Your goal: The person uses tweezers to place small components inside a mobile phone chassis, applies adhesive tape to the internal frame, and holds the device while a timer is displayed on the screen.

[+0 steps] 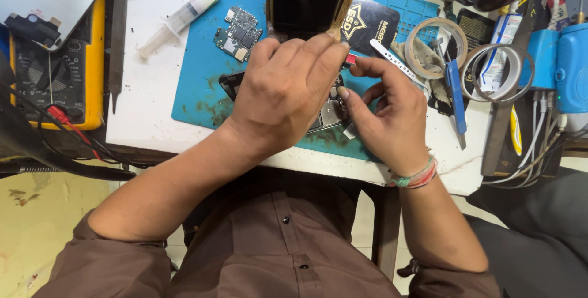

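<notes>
Two hands work on an opened phone at a repair desk.
The left hand (285, 93) grips and covers the opened phone (327, 114) on the blue mat (196, 83); the right hand (389, 117) pinches something small beside it, what exactly I cannot tell. A circuit board (239, 33) lies nearby.

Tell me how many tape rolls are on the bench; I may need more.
2: a tan tape roll right of the blue mat, and a clear tape roll just right of it. More may hide in the clutter.
</notes>
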